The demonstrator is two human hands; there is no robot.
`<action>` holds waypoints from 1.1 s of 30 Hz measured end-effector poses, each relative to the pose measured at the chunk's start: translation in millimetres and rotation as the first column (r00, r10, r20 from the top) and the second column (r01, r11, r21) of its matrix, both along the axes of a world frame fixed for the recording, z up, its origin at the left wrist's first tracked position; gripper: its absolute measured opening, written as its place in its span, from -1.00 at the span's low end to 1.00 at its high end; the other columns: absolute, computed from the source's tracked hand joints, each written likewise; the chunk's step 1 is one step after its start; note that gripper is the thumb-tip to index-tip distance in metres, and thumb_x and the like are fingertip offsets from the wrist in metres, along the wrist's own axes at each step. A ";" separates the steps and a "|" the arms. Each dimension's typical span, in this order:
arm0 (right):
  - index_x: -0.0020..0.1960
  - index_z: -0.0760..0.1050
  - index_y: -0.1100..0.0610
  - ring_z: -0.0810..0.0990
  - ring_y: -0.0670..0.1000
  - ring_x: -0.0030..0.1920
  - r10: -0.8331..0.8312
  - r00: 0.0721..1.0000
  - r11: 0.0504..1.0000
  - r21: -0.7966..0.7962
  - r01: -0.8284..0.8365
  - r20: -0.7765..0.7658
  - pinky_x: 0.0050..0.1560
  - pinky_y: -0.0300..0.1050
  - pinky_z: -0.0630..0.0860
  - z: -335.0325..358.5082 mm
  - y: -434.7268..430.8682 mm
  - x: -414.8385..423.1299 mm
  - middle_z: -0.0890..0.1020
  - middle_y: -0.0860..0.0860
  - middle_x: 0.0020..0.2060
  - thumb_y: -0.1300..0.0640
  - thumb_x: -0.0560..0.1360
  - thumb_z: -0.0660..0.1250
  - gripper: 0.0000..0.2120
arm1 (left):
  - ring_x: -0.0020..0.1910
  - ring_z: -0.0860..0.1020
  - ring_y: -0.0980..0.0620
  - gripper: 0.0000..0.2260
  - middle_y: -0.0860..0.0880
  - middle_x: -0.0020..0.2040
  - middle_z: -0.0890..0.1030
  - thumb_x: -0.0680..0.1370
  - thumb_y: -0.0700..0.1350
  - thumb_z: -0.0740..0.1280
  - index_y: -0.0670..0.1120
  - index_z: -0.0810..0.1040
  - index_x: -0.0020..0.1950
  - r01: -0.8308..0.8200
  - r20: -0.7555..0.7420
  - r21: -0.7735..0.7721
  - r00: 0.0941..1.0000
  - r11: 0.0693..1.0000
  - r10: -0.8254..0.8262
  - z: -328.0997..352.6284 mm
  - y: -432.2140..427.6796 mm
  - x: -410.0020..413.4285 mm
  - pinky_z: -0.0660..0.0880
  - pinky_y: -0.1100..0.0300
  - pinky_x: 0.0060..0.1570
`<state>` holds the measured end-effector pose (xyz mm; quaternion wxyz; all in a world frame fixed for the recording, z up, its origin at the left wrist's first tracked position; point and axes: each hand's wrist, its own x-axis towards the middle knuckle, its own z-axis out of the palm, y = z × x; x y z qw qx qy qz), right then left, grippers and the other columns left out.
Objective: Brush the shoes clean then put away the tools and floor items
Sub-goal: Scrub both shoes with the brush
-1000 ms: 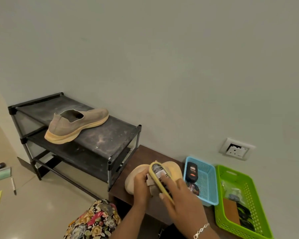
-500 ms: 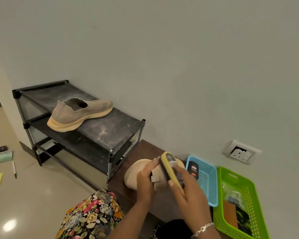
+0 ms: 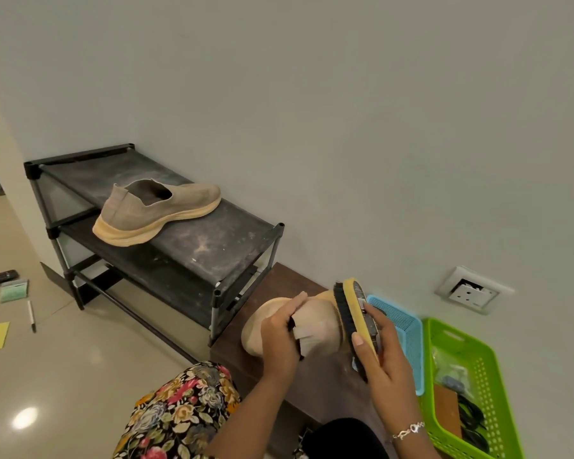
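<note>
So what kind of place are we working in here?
Likely a home hallway or entryway corner: a black shoe rack holding a beige slip-on shoe, and a wall socket low on the plain wall.

Home entryway: black two-tier fabric shoe rack [image 3: 166, 240] against plain wall, white wall socket [image 3: 474, 290], glossy tiled floor [image 3: 80, 356].

Yellow brush [image 3: 352, 311] against beige shoe [image 3: 316, 318]

Dim soft indoor light w/ glare spot on floor [image 3: 24, 418] btm-left, wide-angle edge distortion.
</note>
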<state>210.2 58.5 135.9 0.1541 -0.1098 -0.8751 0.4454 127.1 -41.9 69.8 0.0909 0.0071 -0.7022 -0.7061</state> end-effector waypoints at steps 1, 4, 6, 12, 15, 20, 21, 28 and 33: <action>0.24 0.27 -0.33 0.45 -0.04 0.26 -0.005 1.000 1.000 0.019 0.005 0.010 0.25 -0.04 0.44 1.8 0.8 0.4 0.44 -0.12 0.26 -0.20 0.36 0.18 -0.56 | -0.08 0.56 0.27 -0.72 0.15 -0.13 0.61 0.54 -0.37 0.19 -0.10 0.62 0.07 0.005 0.020 0.046 1.000 0.999 -0.006 -0.5 0.9 -0.6 0.44 0.50 -0.06; 0.31 0.23 -0.26 0.49 -0.10 0.11 0.035 0.999 0.975 0.219 -0.042 0.038 0.06 -0.21 0.45 4.6 -2.0 0.7 0.47 -0.12 0.23 -0.29 0.42 0.17 -0.52 | -0.35 0.56 0.20 -0.84 0.11 -0.39 0.60 0.53 -0.30 0.25 -0.22 0.63 -0.10 0.034 0.132 0.230 0.989 0.972 -0.066 2.9 2.0 2.5 0.49 0.41 -0.28; 0.38 0.12 -0.28 0.48 -0.16 0.02 0.136 0.978 0.885 0.424 -0.192 0.158 -0.13 -0.38 0.37 5.6 -17.8 3.2 0.44 -0.13 0.18 -0.17 0.53 0.12 -0.56 | -0.40 0.52 0.21 -0.79 0.12 -0.46 0.56 0.53 -0.35 0.21 -0.16 0.59 -0.20 0.062 0.121 0.167 0.989 0.984 -0.083 1.3 2.8 6.4 0.47 0.36 -0.33; 0.45 0.06 -0.24 0.52 0.06 0.10 -0.102 0.967 0.767 0.637 -0.072 0.233 -0.04 -0.07 0.47 10.2 9.8 -14.2 0.43 0.04 0.14 -0.09 0.58 0.06 -0.55 | -0.12 0.56 0.16 -0.71 0.09 -0.09 0.63 0.51 -0.43 0.19 -0.20 0.63 0.07 -0.042 0.030 -0.053 0.999 0.998 0.043 -9.7 10.2 4.1 0.45 0.48 -0.10; 0.45 0.03 -0.25 0.51 0.06 0.12 -0.096 0.967 0.777 0.625 -0.075 0.236 -0.03 -0.10 0.47 3.1 -4.0 -10.0 0.39 0.03 0.23 -0.19 0.55 0.00 -0.53 | -0.18 0.55 0.24 -0.72 0.06 -0.19 0.64 0.51 -0.42 0.17 -0.21 0.64 0.01 -0.015 0.089 0.028 0.996 1.000 0.012 -10.0 14.4 7.6 0.47 0.42 -0.13; 0.40 0.12 -0.28 0.51 -0.08 0.08 0.065 0.997 0.877 0.473 -0.082 0.052 -0.14 -0.27 0.38 -13.7 -23.6 10.1 0.45 -0.09 0.20 -0.31 0.41 -0.08 -0.44 | -0.36 0.54 0.09 -0.79 -0.03 -0.34 0.58 0.54 -0.28 0.19 -0.17 0.59 -0.20 -0.072 0.185 0.237 0.982 0.969 0.027 -3.8 12.9 -2.1 0.52 0.18 -0.21; 0.38 0.19 -0.25 0.47 -0.07 0.16 0.033 0.999 0.952 0.303 -0.031 -0.002 0.00 -0.20 0.41 -12.5 -11.9 6.3 0.46 -0.10 0.22 -0.25 0.46 0.05 -0.52 | -0.29 0.57 0.14 -0.79 -0.03 -0.26 0.61 0.53 -0.34 0.19 -0.19 0.62 -0.13 -0.099 0.174 0.217 0.983 0.971 0.061 -1.8 10.9 -3.9 0.53 0.26 -0.18; 0.35 0.28 -0.15 0.40 -0.16 0.21 -0.019 0.995 0.998 -0.069 0.012 -0.098 0.13 -0.31 0.31 -5.1 -7.8 -12.9 0.41 -0.20 0.23 -0.13 0.44 0.18 -0.52 | 0.22 0.41 0.36 -0.62 0.11 0.15 0.56 0.51 -0.41 0.24 0.06 0.53 0.11 0.081 -0.185 -0.139 0.977 0.987 -0.106 1.7 -9.4 -6.4 0.33 0.48 0.21; 0.35 0.27 -0.17 0.40 -0.14 0.24 -0.035 0.989 0.999 -0.034 0.030 -0.145 0.16 -0.21 0.33 -3.2 -7.6 -19.8 0.42 -0.17 0.24 -0.21 0.45 0.20 -0.51 | 0.28 0.36 0.27 -0.47 0.04 0.19 0.49 0.40 -0.52 0.25 -0.14 0.37 0.30 -0.014 -0.352 -0.328 0.930 0.945 -0.108 -16.6 -22.7 -19.8 0.15 0.46 0.34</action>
